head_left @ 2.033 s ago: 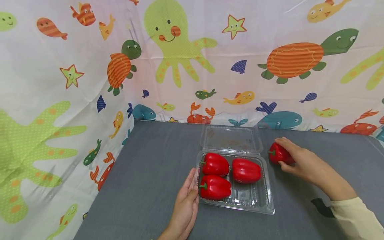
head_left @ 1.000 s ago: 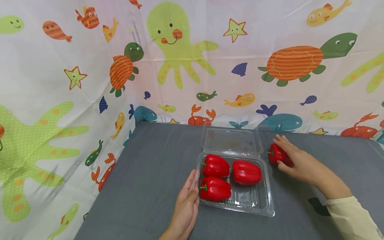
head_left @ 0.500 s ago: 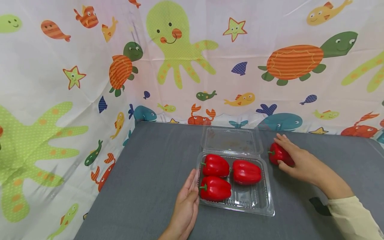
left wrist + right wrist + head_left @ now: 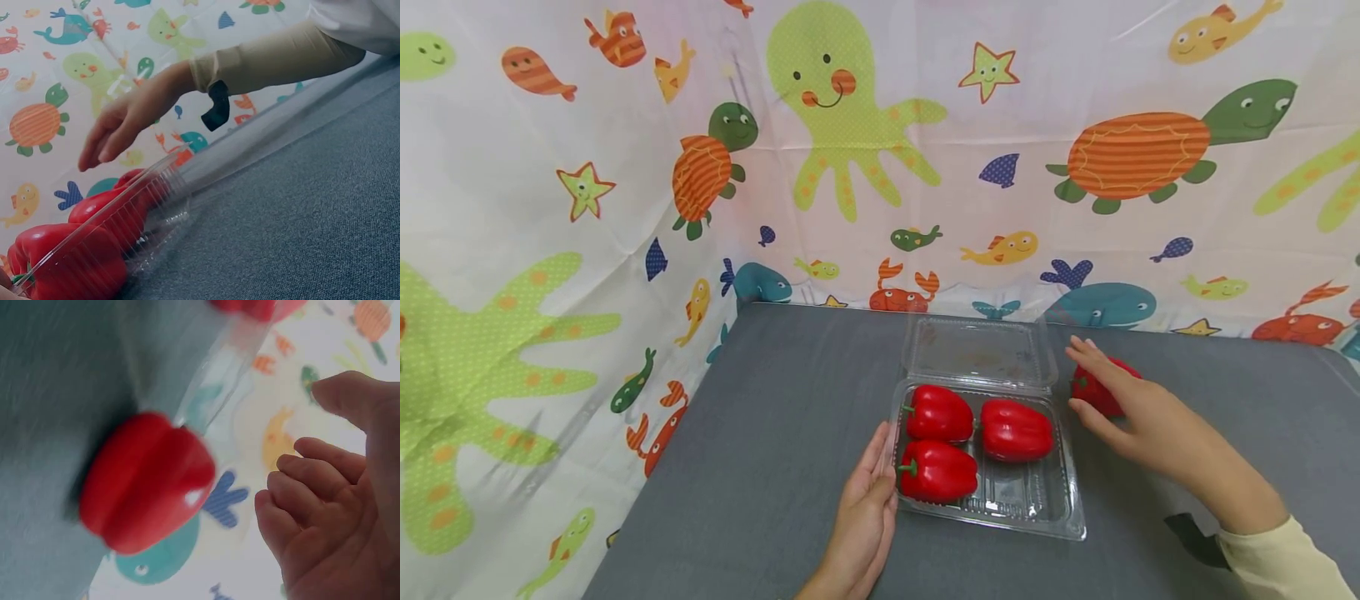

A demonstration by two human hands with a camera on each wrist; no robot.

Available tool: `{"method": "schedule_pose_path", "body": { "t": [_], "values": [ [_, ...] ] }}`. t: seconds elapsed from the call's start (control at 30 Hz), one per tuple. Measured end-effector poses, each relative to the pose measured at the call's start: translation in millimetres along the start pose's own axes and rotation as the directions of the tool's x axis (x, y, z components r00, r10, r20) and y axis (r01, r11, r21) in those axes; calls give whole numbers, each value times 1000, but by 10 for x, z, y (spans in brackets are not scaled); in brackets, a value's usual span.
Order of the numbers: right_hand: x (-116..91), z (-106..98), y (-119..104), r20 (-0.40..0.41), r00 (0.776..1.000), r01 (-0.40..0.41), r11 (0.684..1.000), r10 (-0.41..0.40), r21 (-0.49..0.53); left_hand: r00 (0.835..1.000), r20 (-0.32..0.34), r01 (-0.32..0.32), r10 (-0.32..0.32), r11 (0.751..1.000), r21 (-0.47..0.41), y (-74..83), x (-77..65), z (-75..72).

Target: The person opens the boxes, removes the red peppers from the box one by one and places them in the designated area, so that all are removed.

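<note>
In the head view, a clear plastic clamshell container (image 4: 1022, 496) lies with its lid folded back. Inside are three red bell peppers: one at back left (image 4: 938, 414), one at front left (image 4: 938, 472) and one at back right (image 4: 1017, 431). My left hand (image 4: 861, 508) grips the container's left edge between thumb and fingers. Right of the container, another red bell pepper (image 4: 1093, 393) lies on the table, partly hidden by my right hand (image 4: 1157, 433). The right wrist view shows that pepper (image 4: 147, 487) apart from my right hand (image 4: 331, 500), whose fingers are loosely bent around nothing.
The transparent lid (image 4: 977, 352) lies behind the container, near the wall. Grey cloth covers the table (image 4: 760, 467). A curtain printed with sea animals (image 4: 880, 100) hangs at the back and left. A dark strap end (image 4: 1197, 542) hangs at my right wrist.
My right hand has let go of the pepper on the table and lifted off it, shifting slightly toward the container. My left hand and the peppers in the container have stayed in place.
</note>
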State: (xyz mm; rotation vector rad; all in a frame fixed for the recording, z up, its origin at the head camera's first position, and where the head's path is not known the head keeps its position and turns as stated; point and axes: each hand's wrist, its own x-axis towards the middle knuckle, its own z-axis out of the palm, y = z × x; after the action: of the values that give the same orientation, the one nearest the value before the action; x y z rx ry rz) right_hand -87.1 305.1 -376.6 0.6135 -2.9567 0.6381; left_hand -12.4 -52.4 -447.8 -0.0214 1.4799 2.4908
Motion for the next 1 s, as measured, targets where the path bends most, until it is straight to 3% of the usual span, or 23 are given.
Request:
{"method": "schedule_pose_path", "body": {
  "t": [0.33, 0.73, 1.0],
  "values": [
    [-63, 176, -389, -1, 996, 91, 996, -91, 25, 1000, 7, 5, -5, 1000, 8, 14, 4, -9],
    [-70, 450, -490, -20, 986, 168, 985, -168, -26, 1000, -9, 11, -11, 1000, 1, 11, 8, 3],
    [-37, 552, -546, 17, 989, 146, 989, -146, -29, 1000, 11, 6, -6, 1000, -3, 14, -11, -16]
  ]
}}
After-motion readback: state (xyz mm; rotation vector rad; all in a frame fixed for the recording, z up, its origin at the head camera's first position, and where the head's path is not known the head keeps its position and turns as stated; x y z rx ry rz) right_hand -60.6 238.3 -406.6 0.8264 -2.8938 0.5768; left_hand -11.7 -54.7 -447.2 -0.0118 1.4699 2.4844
